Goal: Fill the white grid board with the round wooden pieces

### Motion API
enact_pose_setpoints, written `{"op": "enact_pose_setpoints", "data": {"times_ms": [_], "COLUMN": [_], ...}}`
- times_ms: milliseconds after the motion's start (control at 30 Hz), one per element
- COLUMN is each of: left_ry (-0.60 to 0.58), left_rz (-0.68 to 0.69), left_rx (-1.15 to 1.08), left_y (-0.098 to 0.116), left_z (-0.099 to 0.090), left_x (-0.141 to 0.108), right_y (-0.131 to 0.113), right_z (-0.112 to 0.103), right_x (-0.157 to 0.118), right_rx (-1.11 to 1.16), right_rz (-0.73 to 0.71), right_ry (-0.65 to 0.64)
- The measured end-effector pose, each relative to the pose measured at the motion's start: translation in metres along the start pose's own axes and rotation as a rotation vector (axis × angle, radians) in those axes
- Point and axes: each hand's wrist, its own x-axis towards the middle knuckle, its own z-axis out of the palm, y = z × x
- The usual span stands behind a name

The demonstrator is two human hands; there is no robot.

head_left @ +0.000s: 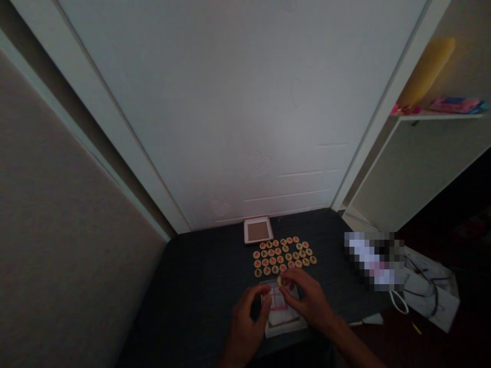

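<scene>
Between the thumb and fingers of my right hand [307, 296] is a round xiangqi piece [281, 281], pinched above a shallow white box [286, 329]. Pink lines like a grid show inside this box. My left hand [245, 319] is at the box's left edge, its thumb and index finger curved with the tips close together; what they grip, if anything, is hidden. Just beyond the box, several round wooden xiangqi pieces [280, 259] lie in rows, marked in red or dark characters. A gap shows in the rows towards the back.
A white-rimmed tray or lid [245, 235] with a brown inside lies behind the pieces on the dark table [199, 276]. The white panel [230, 128] rises at the back. A blurred-out object [372, 260], cables [431, 278] and a shelf [441, 116] are at right.
</scene>
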Motion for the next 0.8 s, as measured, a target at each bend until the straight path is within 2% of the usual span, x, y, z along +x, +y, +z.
{"op": "enact_pose_setpoints", "data": {"times_ms": [167,333,500,800], "left_ry": [-0.1,-0.118,-0.134,-0.148], "left_rz": [-0.138,-0.214,-0.258,-0.228], "left_rx": [-0.272,-0.398,-0.43,-0.378], "left_y": [0.022,0.026,0.022,0.027], "left_z": [0.01,0.009,0.005,0.009], "left_x": [0.013,0.017,0.017,0.014], "right_y": [-0.009,-0.014,-0.015,-0.01], "right_z": [0.012,0.014,0.011,0.013], "right_x": [-0.01,-0.015,-0.015,-0.016], "right_rx": [0.041,0.039,0.047,0.122], "right_rz": [-0.054,-0.057,-0.014,0.027], "right_ry": [-0.077,-0.072,-0.029,-0.038]}}
